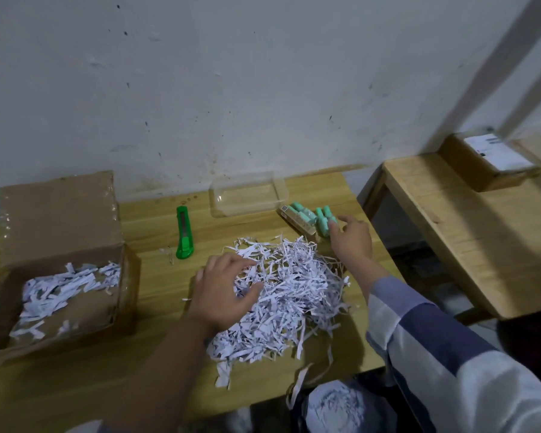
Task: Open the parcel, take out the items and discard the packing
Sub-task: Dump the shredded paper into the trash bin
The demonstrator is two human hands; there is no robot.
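Shredded white paper (288,295) lay heaped mid-table, both hands at it or just past it.

Left hand (224,289) rested on the heap's left side, fingers spread and loosely bent into the strips, not clearly closed on any. Right hand (352,237) reached beyond the heap's far right edge, fingers extended, fingertips touching the mint-green rolls (320,218); no grip on them seen. Rolls sat clustered beside a small brown carton (295,218), just right of a clear plastic tray (247,195) behind the heap. Green utility knife (183,232) lay left of the heap's far edge. Open cardboard box (60,270) stood well left of the heap, some shreds (66,292) inside. Wooden table (156,307) carried all of it.
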